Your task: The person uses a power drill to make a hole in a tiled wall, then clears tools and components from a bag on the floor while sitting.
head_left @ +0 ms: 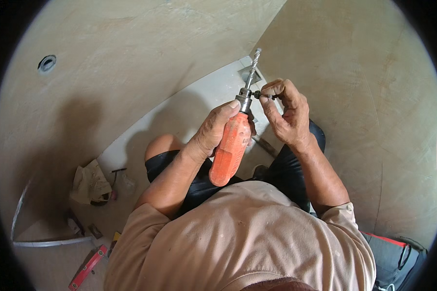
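Starting at the fingertips, we see the thumb and fingers of the right hand closed in a pinch on the outer end of a small dark chuck key. The key stands out sideways from the metal chuck, its head appearing seated against it; we judge that this crosswise hold gives the fingers leverage for turning. The left hand is clamped around the front of the orange drill, its thumb lying up against the chuck, presumably to steady the body against any twist from the key. We note that the drill is held in front of the chest, between the two forearms, its rear end toward the person and the fluted bit pointing away, which keeps the chuck within sight and reach of both hands.

Farther out, we find bent knees in dark shorts below the drill and, beyond the bit, a square drain in the pale floor near the corner of two plastered walls. A crumpled bag and a red spirit level lie at the person's left; a dark bag with red trim sits at the right.
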`<state>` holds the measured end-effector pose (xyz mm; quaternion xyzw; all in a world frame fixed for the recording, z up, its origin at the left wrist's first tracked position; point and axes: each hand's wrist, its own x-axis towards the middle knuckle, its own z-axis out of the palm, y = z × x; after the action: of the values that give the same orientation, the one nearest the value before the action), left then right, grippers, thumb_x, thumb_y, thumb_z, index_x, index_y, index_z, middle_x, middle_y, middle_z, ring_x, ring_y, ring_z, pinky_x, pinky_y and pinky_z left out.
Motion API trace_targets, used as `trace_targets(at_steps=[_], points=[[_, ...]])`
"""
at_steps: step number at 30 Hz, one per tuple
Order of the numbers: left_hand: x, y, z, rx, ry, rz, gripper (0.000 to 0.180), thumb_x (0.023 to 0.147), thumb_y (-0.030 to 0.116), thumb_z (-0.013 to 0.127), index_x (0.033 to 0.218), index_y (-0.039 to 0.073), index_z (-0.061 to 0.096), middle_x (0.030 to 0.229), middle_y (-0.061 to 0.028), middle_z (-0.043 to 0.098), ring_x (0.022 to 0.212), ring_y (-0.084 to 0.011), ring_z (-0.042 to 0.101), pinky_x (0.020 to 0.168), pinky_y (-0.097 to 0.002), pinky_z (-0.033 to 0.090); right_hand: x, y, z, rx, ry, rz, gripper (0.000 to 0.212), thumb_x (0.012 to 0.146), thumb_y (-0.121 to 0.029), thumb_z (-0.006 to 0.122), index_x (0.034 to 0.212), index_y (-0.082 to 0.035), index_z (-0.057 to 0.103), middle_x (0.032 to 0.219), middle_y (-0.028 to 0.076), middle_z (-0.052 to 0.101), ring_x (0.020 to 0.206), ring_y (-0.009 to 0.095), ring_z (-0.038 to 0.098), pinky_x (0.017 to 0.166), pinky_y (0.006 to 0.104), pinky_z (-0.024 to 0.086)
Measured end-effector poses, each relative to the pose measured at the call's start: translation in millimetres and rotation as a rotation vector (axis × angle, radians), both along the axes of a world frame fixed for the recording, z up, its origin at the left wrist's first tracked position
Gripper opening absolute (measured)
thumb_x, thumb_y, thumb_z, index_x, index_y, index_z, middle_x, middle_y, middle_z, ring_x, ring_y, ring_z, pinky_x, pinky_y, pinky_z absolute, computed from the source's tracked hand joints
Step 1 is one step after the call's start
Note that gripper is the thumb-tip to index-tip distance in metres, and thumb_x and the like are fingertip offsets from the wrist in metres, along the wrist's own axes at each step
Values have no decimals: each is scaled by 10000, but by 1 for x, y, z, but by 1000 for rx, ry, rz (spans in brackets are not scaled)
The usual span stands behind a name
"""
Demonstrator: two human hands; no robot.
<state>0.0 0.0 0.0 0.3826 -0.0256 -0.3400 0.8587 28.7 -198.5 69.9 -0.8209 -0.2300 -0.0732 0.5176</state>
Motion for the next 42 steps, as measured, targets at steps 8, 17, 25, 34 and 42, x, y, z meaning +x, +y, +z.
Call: trace_targets(at_steps=[8,17,25,34,42], points=[[-9,3,10,-45,-13,20,546,955,579,515,1000,40,596,846,-184,663,703,-282,684,621,-384,579,-9,8,-14,260,134,22,93,871,25,622,945,2,571,897,114,649,830,184,632,785,320,515],[-2,-9,4,-151,7,-43,633,943,632,462,1015,20,606,853,-189,666,714,-279,679,638,-386,567,1,-2,-14,71,-185,116,141,805,56,593,936,12,564,898,155,625,793,270,633,717,357,523],[-3,-4,3,16,-89,-3,565,970,565,491,1034,17,613,839,-147,668,693,-232,685,627,-350,584,15,-11,9,-411,-500,321,252,701,22,664,941,-13,598,928,126,596,825,310,590,732,402,488],[-6,-10,-9,145,-80,163,450,1018,466,522,950,29,602,749,-80,627,633,-166,630,596,-324,546,31,-4,-30,-334,-380,330,240,704,73,640,922,1,573,845,135,578,755,362,578,672,425,485],[1,-13,-22,706,-385,355,496,1011,469,540,954,-14,639,750,-50,634,700,-140,624,638,-336,505,10,18,-56,-36,125,-20,89,930,-1,653,931,12,565,725,135,639,652,192,652,595,333,509]])
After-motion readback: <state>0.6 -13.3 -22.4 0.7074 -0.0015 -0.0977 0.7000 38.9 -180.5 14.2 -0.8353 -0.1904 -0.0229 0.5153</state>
